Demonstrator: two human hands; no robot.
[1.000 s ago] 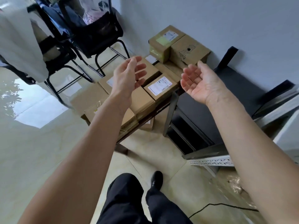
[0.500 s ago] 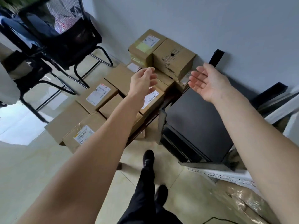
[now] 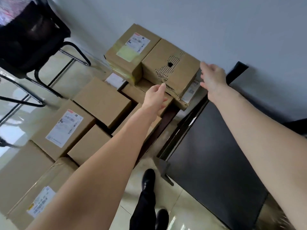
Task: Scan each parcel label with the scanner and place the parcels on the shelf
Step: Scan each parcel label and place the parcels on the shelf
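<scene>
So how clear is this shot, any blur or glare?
Head view: wide-angle bend tilts the walls; motion blur smears the right hand and frame edges; window glare washes the floor at left; the torn box stays fairly sharp; label print is unreadable.

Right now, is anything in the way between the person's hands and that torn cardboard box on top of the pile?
Nothing visible stands between them. The left hand is at the near lower edge of the torn box, the right hand at its right side, both with fingers open. Another labelled box sits against its left side.
</scene>
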